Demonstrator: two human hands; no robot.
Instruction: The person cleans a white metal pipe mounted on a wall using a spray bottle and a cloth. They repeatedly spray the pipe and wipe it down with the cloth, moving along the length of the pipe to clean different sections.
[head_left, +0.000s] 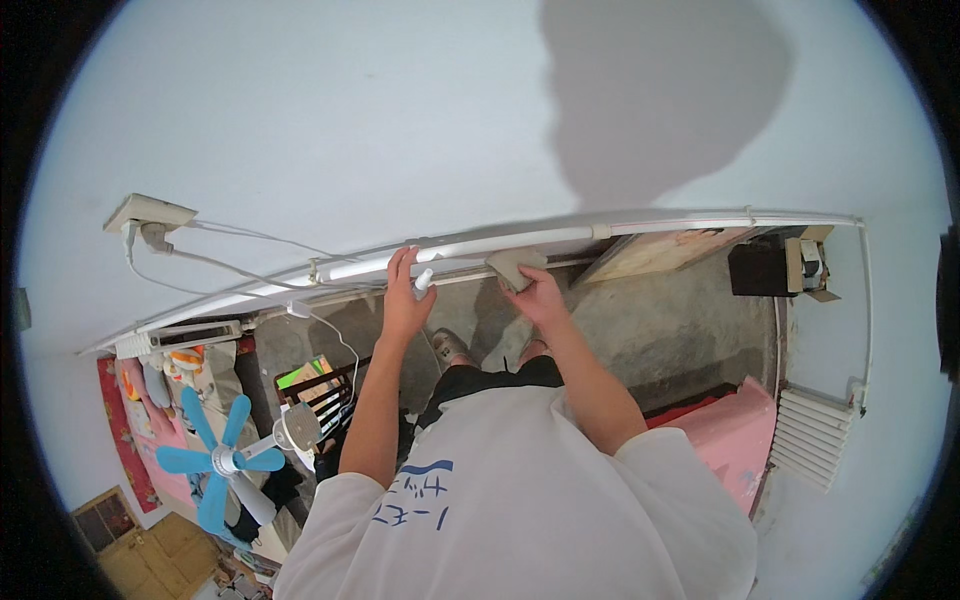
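Observation:
A white pipe (510, 241) runs along the wall in front of me. My left hand (409, 289) is at the pipe, its fingers reaching up over it, with a small white bottle (423, 282) between thumb and fingers. To its right, my right hand (537, 294) grips a folded grey-beige cloth (516, 267) just below the pipe. Whether the cloth touches the pipe cannot be told. A thin white cable (225, 268) runs from the wall socket (154, 212) towards the pipe left of my left hand.
A blue-bladed fan (223, 459) stands lower left, near a dark slatted rack (330, 397) and a bed (161, 450) with plush toys. A framed panel (660, 255) leans on the wall at right. A cardboard box (806, 262), a radiator (814, 436) and a pink-covered surface (724, 442) are farther right.

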